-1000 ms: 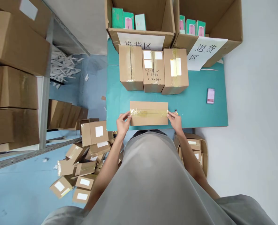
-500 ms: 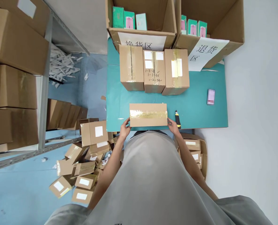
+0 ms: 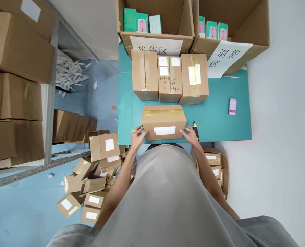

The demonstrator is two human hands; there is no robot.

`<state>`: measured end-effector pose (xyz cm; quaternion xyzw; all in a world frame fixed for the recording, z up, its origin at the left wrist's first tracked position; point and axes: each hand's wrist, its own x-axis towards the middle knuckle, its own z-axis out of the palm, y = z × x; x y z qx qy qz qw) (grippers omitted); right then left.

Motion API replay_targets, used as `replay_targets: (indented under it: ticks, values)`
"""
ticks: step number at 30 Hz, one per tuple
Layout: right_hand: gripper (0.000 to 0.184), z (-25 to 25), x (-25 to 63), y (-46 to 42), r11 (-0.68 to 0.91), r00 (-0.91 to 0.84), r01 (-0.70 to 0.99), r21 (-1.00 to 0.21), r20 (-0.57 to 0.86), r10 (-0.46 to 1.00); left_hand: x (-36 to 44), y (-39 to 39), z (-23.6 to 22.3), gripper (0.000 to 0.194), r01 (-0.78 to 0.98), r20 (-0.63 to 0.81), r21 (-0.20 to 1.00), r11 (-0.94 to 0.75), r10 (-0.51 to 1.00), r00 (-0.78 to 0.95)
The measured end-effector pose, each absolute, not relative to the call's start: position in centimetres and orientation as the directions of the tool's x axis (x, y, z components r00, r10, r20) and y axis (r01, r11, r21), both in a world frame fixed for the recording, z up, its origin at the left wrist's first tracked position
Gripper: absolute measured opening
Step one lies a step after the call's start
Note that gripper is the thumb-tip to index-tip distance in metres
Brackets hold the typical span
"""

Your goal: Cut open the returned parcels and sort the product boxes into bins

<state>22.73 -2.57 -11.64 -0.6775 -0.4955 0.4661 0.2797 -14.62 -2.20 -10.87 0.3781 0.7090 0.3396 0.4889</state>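
A taped cardboard box point(image 3: 164, 118) is at the near edge of the green table point(image 3: 219, 127), tilted so that its side with a white label point(image 3: 165, 130) shows. My left hand point(image 3: 138, 136) grips its left end, thumb on the labelled side. At the right end my right hand point(image 3: 190, 134) holds it the same way. Just beyond my right hand lies a black and yellow utility knife point(image 3: 196, 130). Three closed cardboard boxes point(image 3: 170, 80) stand in a row behind the held one; the middle one carries labels and handwriting.
Two large open cartons point(image 3: 155, 34) with paper signs stand at the back, holding green boxes. A small card-like item point(image 3: 232, 106) lies on the right. Shelving with cartons point(image 3: 21, 103) rises at left; a heap of boxes point(image 3: 96, 185) covers the floor there. Another carton point(image 3: 224, 171) stands below right.
The box has been tipped back away from me, bringing its labelled side into view. Both hands have shifted their hold, with thumbs now over that side.
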Motion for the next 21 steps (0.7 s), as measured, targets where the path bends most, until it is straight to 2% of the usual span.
replay_targets:
  ticks: [4,11,17,21]
  values:
    - [0.068,-10.5,22.7,-1.3,-0.273,0.084,0.472,-0.838,-0.265,0.961,-14.8,-1.2,-10.0,0.036,0.253,-0.345,0.877,0.409,0.901,-0.264]
    - [0.078,-12.8,21.7,0.0,-0.375,0.171,0.452,-0.809,-0.334,0.927,-14.2,0.2,-11.6,0.043,0.233,-0.416,0.838,0.494,0.854,-0.314]
    - [0.071,-13.7,22.6,-0.1,-0.416,0.173,0.442,-0.795,-0.379,0.909,-14.9,-0.5,-13.2,0.045,0.221,-0.458,0.827,0.517,0.847,-0.269]
    - [0.054,-13.8,22.4,-2.7,-0.456,0.174,0.438,-0.775,-0.425,0.889,-15.6,-3.3,-13.9,0.036,0.212,-0.503,0.799,0.563,0.819,-0.277]
